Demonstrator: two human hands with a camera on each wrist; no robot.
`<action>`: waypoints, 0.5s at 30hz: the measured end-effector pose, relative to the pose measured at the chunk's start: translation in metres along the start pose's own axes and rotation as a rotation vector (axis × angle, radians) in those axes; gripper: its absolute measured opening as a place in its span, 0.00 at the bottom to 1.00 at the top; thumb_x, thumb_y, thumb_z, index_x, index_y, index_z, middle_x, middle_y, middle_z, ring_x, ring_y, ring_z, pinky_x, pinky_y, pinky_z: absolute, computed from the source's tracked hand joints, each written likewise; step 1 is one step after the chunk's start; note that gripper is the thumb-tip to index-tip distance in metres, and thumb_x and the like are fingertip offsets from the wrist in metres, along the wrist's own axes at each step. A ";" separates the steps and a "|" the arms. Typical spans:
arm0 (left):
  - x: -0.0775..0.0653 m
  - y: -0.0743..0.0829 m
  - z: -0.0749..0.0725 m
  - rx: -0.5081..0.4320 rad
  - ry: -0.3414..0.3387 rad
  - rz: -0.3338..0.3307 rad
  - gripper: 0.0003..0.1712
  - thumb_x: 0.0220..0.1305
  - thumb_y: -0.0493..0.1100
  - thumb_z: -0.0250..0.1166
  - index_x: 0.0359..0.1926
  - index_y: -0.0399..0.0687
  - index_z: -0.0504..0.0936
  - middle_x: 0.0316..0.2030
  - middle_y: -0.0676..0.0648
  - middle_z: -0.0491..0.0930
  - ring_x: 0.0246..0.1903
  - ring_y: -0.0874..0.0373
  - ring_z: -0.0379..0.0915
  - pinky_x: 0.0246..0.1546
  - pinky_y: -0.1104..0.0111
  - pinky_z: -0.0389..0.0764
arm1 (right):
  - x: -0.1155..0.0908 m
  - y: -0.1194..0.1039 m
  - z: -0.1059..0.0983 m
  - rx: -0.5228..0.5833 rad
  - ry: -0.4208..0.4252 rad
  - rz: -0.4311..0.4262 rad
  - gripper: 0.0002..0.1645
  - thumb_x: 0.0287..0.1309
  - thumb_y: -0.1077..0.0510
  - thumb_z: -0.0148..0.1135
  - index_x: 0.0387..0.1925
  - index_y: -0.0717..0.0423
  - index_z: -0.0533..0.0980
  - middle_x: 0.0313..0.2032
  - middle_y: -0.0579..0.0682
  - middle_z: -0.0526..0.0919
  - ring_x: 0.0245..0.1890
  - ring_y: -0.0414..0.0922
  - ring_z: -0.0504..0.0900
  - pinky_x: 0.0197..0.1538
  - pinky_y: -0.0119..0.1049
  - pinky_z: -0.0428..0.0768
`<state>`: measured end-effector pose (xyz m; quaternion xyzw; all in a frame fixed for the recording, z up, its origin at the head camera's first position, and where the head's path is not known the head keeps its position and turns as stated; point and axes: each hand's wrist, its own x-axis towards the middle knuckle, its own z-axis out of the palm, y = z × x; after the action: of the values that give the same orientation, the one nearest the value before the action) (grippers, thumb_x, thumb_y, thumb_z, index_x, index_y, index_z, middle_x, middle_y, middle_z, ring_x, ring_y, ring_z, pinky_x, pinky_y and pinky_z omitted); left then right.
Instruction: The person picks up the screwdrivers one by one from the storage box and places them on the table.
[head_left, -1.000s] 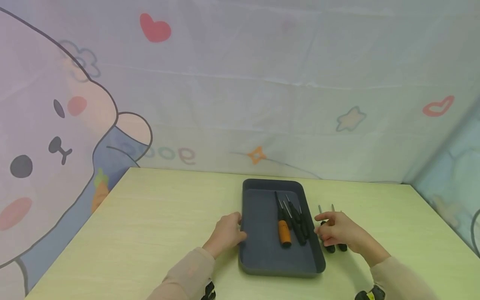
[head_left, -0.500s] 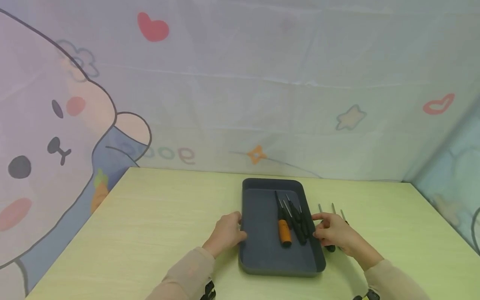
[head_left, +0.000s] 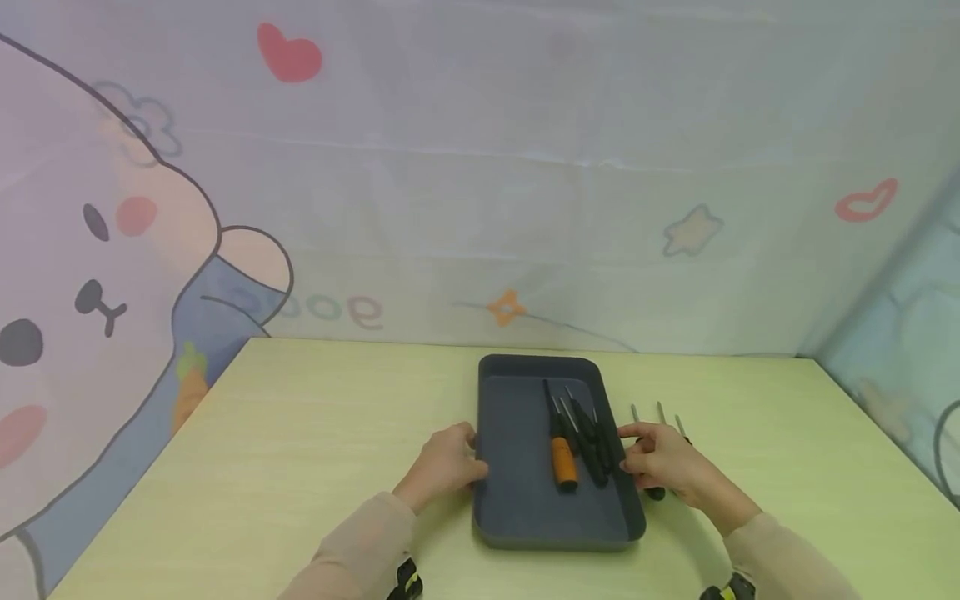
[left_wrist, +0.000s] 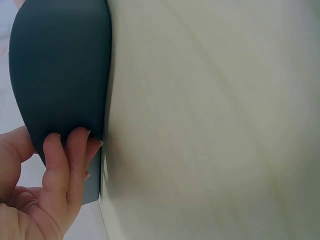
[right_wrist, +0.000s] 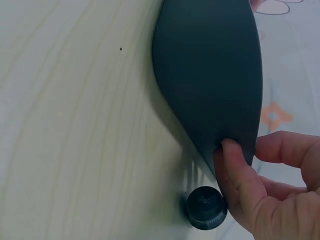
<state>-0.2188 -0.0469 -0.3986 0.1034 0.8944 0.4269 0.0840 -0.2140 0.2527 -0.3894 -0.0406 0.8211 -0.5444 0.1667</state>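
A dark grey rectangular tray [head_left: 517, 504] lies on the table. Inside it, toward the right, are a screwdriver with an orange handle [head_left: 564, 463] and several black-handled screwdrivers [head_left: 591, 457]. My left hand [head_left: 447, 461] grips the tray's left wall, thumb over the rim and fingers against the outside. On the opposite side my right hand [head_left: 666, 460] pinches the right wall; the right wrist view shows thumb and fingers around the rim. Beneath that hand, partly hidden, more screwdrivers lie on the table. Their metal shafts [head_left: 661, 412] stick out behind it, and one black handle end [right_wrist: 206, 208] shows beside its fingers.
The pale wooden table [head_left: 337, 417] extends to both sides of the tray. A printed cloth [head_left: 450, 167] with a cartoon bear hangs behind the table's back edge. At the far right a dark cable [head_left: 942, 442] hangs down.
The right hand has moved left from over the loose screwdrivers and now grips the tray's right wall. The left hand stays on the left wall. The head view has shifted slightly.
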 end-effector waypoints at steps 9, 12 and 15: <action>0.000 0.000 -0.005 0.001 -0.048 0.002 0.17 0.50 0.34 0.65 0.40 0.30 0.73 0.23 0.44 0.78 0.17 0.57 0.75 0.22 0.69 0.75 | -0.001 -0.001 0.001 0.000 0.015 0.006 0.32 0.56 0.72 0.53 0.62 0.77 0.56 0.33 0.56 0.75 0.28 0.46 0.75 0.32 0.40 0.78; 0.001 0.002 -0.008 0.013 -0.068 -0.003 0.17 0.50 0.36 0.67 0.40 0.30 0.73 0.21 0.45 0.78 0.17 0.57 0.76 0.23 0.69 0.75 | -0.001 0.000 0.001 -0.004 0.015 0.002 0.33 0.56 0.72 0.53 0.62 0.77 0.56 0.34 0.57 0.75 0.28 0.46 0.76 0.32 0.41 0.78; 0.001 0.005 -0.012 0.027 -0.073 -0.013 0.17 0.51 0.37 0.68 0.39 0.32 0.74 0.19 0.46 0.78 0.17 0.57 0.77 0.25 0.69 0.75 | -0.001 0.001 0.001 -0.011 0.016 0.004 0.34 0.55 0.71 0.54 0.62 0.77 0.55 0.35 0.58 0.75 0.29 0.46 0.76 0.33 0.41 0.78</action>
<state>-0.2217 -0.0521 -0.3872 0.1140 0.8971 0.4103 0.1180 -0.2130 0.2526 -0.3899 -0.0355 0.8254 -0.5400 0.1608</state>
